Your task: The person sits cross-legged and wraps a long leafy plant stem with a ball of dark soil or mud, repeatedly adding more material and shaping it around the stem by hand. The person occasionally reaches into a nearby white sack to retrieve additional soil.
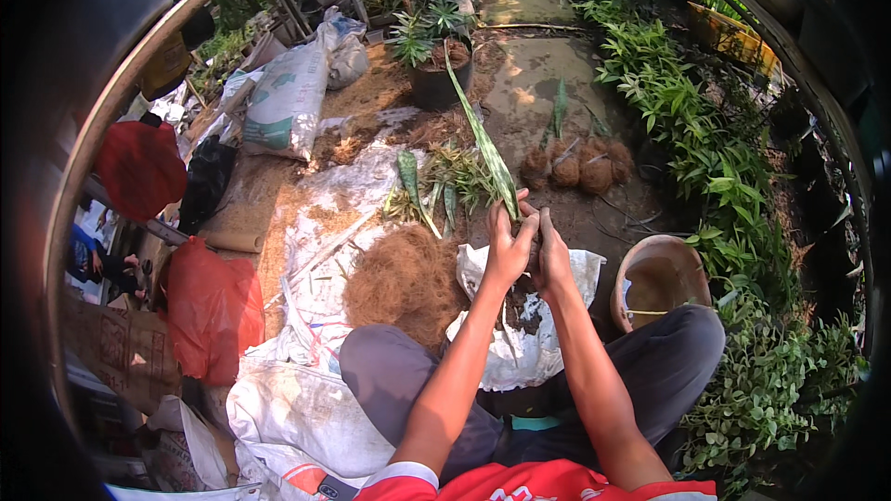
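A long, mottled green snake plant leaf (483, 141) rises from between my two hands, tilted up and to the left. My left hand (507, 249) is closed round its lower end, thumb and fingers pressed in. From the other side my right hand (551, 260) cups the same base, and the two hands touch. What sits inside the palms is hidden. Beneath them, a white plastic sheet (583, 269) with dark soil (527, 311) on it lies between my legs. A heap of brown coconut fibre (401, 283) is just left of it.
Fibre-wrapped plants (594, 167) lie ahead to the right. A pinkish pot (691, 260) stands by my right knee. Loose snake plant cuttings (408, 176) rest beyond the fibre. A potted shrub (441, 83), filled sack (288, 102), red bag (212, 311) and leafy plants (664, 102) surround me.
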### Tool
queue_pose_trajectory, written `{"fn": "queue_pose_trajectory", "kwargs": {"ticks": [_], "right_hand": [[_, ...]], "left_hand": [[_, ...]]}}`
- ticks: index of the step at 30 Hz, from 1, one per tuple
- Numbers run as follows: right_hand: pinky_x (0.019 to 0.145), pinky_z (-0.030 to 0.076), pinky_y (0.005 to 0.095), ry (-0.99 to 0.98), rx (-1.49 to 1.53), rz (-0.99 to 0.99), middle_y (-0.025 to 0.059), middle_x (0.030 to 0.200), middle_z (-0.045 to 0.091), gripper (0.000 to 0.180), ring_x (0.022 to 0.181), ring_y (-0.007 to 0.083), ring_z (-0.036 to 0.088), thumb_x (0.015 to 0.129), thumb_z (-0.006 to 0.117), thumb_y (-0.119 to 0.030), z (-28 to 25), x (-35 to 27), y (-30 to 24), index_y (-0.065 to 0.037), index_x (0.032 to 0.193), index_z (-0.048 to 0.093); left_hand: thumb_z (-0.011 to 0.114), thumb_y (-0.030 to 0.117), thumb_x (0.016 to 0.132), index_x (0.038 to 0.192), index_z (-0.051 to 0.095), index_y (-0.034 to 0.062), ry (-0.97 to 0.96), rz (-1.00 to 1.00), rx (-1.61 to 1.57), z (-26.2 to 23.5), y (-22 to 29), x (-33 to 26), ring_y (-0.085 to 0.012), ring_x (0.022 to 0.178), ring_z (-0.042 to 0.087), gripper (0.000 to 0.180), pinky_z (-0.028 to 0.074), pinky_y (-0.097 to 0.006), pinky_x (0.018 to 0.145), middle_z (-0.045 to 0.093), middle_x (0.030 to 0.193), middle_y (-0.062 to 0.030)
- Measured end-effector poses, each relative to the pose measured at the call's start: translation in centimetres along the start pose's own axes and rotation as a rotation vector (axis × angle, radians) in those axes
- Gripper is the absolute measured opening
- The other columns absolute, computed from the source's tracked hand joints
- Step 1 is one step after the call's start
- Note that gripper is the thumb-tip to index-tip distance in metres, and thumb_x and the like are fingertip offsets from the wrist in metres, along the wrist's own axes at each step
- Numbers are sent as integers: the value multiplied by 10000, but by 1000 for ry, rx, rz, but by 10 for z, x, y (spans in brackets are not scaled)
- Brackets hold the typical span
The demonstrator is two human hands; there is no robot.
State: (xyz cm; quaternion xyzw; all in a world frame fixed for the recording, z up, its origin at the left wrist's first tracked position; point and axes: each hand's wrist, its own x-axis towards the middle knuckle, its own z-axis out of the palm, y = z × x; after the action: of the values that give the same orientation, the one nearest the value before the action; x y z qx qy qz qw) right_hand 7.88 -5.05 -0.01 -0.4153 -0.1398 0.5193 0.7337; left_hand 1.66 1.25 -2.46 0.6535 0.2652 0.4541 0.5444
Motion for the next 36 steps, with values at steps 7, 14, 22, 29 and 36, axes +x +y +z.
{"fn": "queue_pose_trajectory", "kwargs": {"ticks": [7,14,22,29,36], "right_hand": [[789,526,312,17,99,24,107,1033,656,411,896,197,648,1030,428,-368,-7,-4,-4,-20,1206,557],[834,535,317,60,315,59,128,1059,674,386,914,202,663,1013,478,-344,-1,-5,-6,-17,1194,571],[1114,287,319,49,-427,-357,127,1451,446,434,1353,227,394,1034,429,-268,9,-10,-4,-10,1372,511],[1169,195,402,-74,-603,-477,180,1560,246,491,1474,301,131,1055,277,-321,5,-7,1,-60,1439,436],[1190,114,398,-80,-817,-490,140,1591,177,649,1480,301,93,1042,138,-480,12,-18,-10,-52,1512,270]], "left_hand": [[503,375,985,1343,427,-30,64,-19,55,6,14,2,-347,1254,394,545,316,-415,1036,404,1351,-226],[327,394,1031,1406,378,-17,27,245,183,3,44,-14,-285,1327,368,558,297,-382,1085,416,1394,-188],[374,304,1039,1462,231,-35,34,157,-32,7,42,-16,-307,1314,401,561,300,-407,1088,414,1418,-230],[433,169,987,1500,196,38,65,95,-123,8,61,-20,-273,1402,317,579,174,-484,1168,390,1470,-173],[482,134,958,1506,190,57,93,85,-143,6,68,-21,-281,1378,358,625,198,-477,1167,245,1542,-152]]}}
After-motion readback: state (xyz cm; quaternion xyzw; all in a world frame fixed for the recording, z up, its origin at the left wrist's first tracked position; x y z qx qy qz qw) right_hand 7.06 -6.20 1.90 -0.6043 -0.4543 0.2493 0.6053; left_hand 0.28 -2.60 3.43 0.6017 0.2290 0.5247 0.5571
